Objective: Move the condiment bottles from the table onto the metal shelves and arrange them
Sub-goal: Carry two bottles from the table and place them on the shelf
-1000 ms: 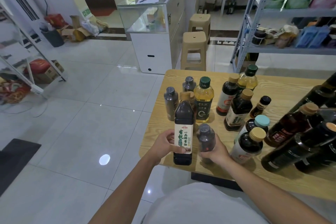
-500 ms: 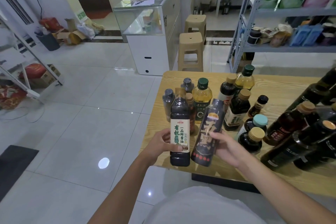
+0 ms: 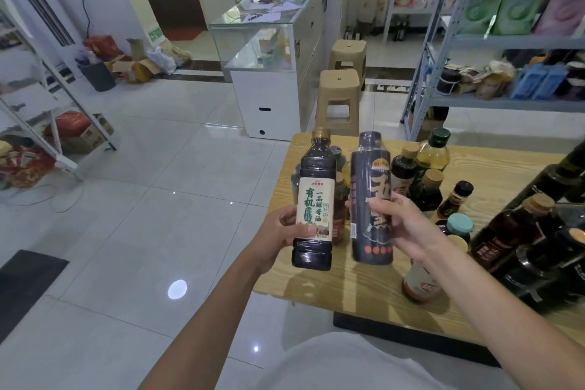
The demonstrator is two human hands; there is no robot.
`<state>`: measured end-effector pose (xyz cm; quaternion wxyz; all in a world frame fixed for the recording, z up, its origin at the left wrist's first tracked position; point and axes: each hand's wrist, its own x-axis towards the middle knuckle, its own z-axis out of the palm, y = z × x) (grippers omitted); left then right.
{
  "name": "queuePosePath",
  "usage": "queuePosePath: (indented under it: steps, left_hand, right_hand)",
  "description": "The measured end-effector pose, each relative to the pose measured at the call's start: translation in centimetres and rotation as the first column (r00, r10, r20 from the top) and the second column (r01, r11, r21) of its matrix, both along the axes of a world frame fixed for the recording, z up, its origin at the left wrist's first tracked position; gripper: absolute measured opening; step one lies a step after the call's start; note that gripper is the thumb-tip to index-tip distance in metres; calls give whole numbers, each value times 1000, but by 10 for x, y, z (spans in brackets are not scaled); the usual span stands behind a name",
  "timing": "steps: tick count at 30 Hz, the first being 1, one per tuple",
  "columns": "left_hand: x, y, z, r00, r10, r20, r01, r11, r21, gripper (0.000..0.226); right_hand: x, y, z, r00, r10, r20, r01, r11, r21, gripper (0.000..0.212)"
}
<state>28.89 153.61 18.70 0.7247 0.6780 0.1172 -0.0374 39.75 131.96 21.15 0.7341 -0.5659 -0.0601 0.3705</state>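
Over table (image 3: 493,168): left grip (image 3: 278,236) clasps soy bottle (image 3: 315,199), right grip (image 3: 408,228) sleeved bottle (image 3: 370,187); bottles behind (image 3: 340,199) half-hidden.

To the left of the fingers of your left hand (image 3: 278,233), bare tiled floor (image 3: 142,206) lies open. Between your two hands, the soy sauce bottle (image 3: 313,199) and the dark sleeved bottle (image 3: 371,196) leave only a narrow gap. Just beyond the fingers of your right hand (image 3: 411,225), a crowd of bottles (image 3: 408,165) stands on the wooden table (image 3: 332,291). To their right, a teal-lidded jar (image 3: 460,225) and dark bottles (image 3: 512,231) block the way. Farther ahead, two beige stools (image 3: 338,98) stand beside the metal shelves (image 3: 425,73).
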Motion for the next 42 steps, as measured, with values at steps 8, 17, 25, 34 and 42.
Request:
queuePosePath:
  steps: [8, 17, 25, 34, 42]
  left_hand:
    - [-14, 7, 19, 990, 105, 91, -105, 994, 0, 65]
    - [-32, 19, 32, 981, 149, 127, -151, 989, 1, 64]
    - [-55, 31, 39, 959, 245, 140, -253, 966, 43, 66]
    - [-135, -20, 50, 746, 649, 150, -663, 745, 74, 60]
    - [-255, -122, 67, 262, 954, 149, -965, 258, 45, 58]
  right_hand:
    - [-9, 27, 18, 974, 41, -222, 3, 981, 195, 55]
    - [-15, 42, 24, 942, 294, -159, -262, 945, 196, 98]
    - [-23, 63, 28, 947, 316, -61, -298, 932, 209, 102]
    - [-39, 99, 29, 792, 609, -43, -590, 782, 203, 110]
    - [-137, 115, 55, 376, 923, 80, -913, 354, 200, 96]
